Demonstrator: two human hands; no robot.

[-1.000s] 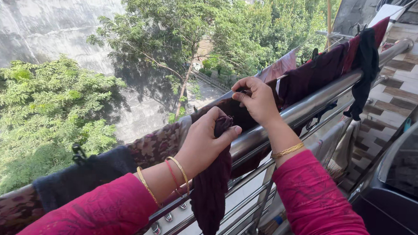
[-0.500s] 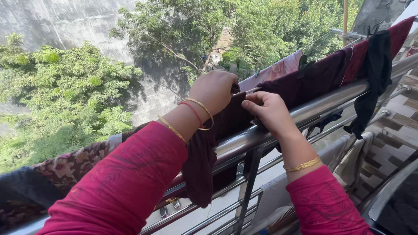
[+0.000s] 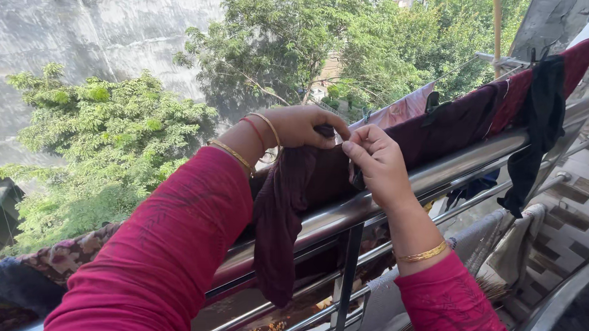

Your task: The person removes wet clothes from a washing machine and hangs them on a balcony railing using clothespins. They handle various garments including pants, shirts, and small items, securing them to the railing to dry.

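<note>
From the head camera, your left hand (image 3: 304,125) is pinched closed on the top edge of a dark maroon cloth (image 3: 286,204), thumb and fingers gripping it just above the steel balcony railing (image 3: 451,168). The cloth drapes over the rail and hangs down on your side, its lower end dangling past the lower bars. Your right hand (image 3: 377,163) sits just beside the left, fingers curled and pinching the same cloth where it crosses the rail. Gold bangles show on both wrists, with a red one on the left. Further along the railing to your right hang a maroon garment (image 3: 459,119), a pink cloth (image 3: 404,109) and a black garment (image 3: 537,128). A patterned brown cloth (image 3: 69,255) lies over the rail to your left.
</note>
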